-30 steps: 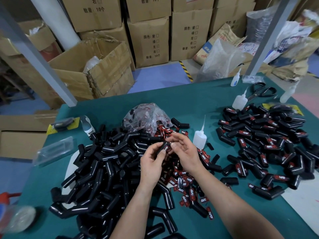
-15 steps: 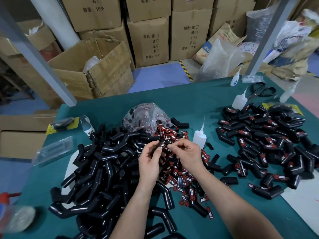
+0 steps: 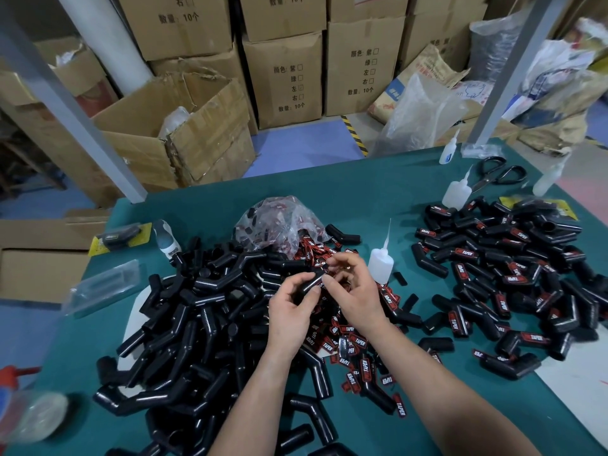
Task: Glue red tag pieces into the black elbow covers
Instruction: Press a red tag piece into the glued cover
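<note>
Left hand [image 3: 291,311] fingers are curled round one black elbow cover [image 3: 311,280], held above the piles. Right hand [image 3: 353,291] fingertips are curled at the cover's right end; whether they pinch anything cannot be told. Loose red tag pieces [image 3: 348,340] lie beneath, and a glue bottle [image 3: 380,261] stands just beside the right hand.

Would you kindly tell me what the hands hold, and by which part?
The left hand grips a black elbow cover by one leg; whether the right hand holds anything cannot be told.
</note>
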`<action>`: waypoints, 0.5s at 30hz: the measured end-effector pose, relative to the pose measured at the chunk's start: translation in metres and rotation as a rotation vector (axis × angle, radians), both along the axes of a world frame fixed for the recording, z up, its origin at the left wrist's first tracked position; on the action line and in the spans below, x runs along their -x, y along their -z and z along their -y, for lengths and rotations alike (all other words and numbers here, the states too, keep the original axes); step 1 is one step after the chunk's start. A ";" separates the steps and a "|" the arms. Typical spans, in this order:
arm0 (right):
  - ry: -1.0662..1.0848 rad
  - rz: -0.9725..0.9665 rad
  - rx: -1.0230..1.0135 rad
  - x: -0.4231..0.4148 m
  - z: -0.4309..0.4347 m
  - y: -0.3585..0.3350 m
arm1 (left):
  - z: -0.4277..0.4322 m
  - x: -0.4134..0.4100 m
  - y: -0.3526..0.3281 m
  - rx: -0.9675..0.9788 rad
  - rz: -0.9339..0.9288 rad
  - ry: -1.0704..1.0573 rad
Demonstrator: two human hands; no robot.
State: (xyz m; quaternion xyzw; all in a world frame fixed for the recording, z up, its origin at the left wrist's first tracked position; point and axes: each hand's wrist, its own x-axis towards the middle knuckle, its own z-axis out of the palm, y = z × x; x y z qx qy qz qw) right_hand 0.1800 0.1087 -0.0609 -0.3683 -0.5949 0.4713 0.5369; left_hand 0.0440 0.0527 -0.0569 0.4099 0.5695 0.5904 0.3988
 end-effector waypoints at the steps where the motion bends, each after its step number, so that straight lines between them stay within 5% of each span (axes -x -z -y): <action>1: -0.021 -0.013 0.012 0.001 0.000 0.000 | 0.000 0.000 0.000 0.001 -0.002 0.005; 15: -0.003 -0.011 0.067 -0.001 -0.002 0.001 | 0.002 -0.001 -0.005 -0.002 0.067 0.003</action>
